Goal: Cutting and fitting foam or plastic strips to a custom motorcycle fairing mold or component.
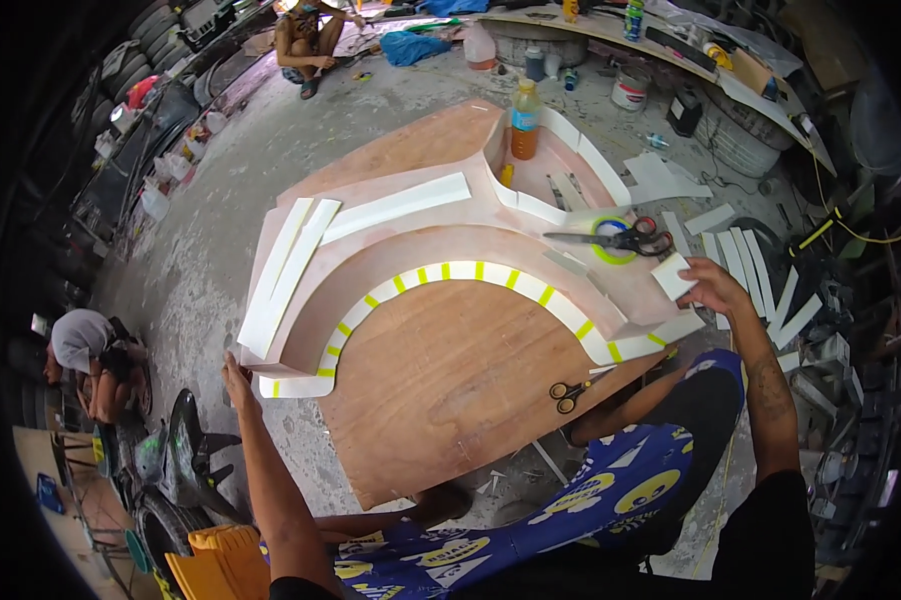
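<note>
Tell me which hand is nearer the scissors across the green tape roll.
Right. The right hand is just below and right of the scissors; the left hand is far to their lower left, by the curved panel.

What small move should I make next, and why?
Perhaps lay the white card piece on the curved panel: it occupies your right hand, while the large scissors and green tape roll lie nearby on that panel.

We are finding room to reach over the plywood board (440, 380) within the curved wall (420, 249) of the panel (505, 215), where small scissors (569, 393) are lying toward the right. Across the panel's right part, large scissors (625, 240), a tape roll (615, 260) and a bottle (524, 122) are blocking our low passage.
</note>
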The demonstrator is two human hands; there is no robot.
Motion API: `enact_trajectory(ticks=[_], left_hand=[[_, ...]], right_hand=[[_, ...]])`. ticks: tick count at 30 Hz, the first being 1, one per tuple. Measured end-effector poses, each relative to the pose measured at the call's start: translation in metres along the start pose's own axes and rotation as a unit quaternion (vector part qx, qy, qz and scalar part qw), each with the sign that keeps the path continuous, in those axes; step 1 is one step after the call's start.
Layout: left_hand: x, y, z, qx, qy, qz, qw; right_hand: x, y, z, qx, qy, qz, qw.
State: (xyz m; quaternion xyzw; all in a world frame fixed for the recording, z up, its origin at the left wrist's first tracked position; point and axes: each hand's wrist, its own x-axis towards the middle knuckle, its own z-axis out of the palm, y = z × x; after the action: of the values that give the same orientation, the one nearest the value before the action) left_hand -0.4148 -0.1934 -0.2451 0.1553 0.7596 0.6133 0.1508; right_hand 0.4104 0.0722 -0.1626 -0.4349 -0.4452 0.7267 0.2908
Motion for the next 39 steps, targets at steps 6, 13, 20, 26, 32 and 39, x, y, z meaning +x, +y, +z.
enact_trajectory(ticks=[6, 13, 20, 26, 32, 39], left_hand=[[-0.045, -0.004, -0.033, -0.009, 0.067, -0.007, 0.998], [-0.100, 0.004, -0.038, -0.017, 0.073, -0.034, 0.997], [-0.052, -0.007, -0.135, -0.048, 0.205, 0.038, 0.977], [-0.157, 0.127, 0.046, -0.086, -0.072, 0.230, 0.967], [-0.300, 0.180, 0.178, -0.101, -0.453, 0.174, 0.869], [-0.327, 0.178, 0.196, -0.145, -0.495, 0.036, 0.856]], right_hand=[[-0.015, 0.011, -0.007, -0.010, -0.012, -0.008, 1.000], [-0.027, 0.016, -0.028, -0.015, -0.009, 0.023, 1.000], [-0.008, 0.009, -0.019, -0.031, -0.010, -0.012, 0.999], [-0.072, -0.077, 0.080, -0.234, 0.023, -0.122, 0.964], [-0.027, -0.043, 0.214, -0.273, -0.201, -0.086, 0.937], [-0.011, 0.004, 0.259, -0.179, -0.189, -0.103, 0.960]])
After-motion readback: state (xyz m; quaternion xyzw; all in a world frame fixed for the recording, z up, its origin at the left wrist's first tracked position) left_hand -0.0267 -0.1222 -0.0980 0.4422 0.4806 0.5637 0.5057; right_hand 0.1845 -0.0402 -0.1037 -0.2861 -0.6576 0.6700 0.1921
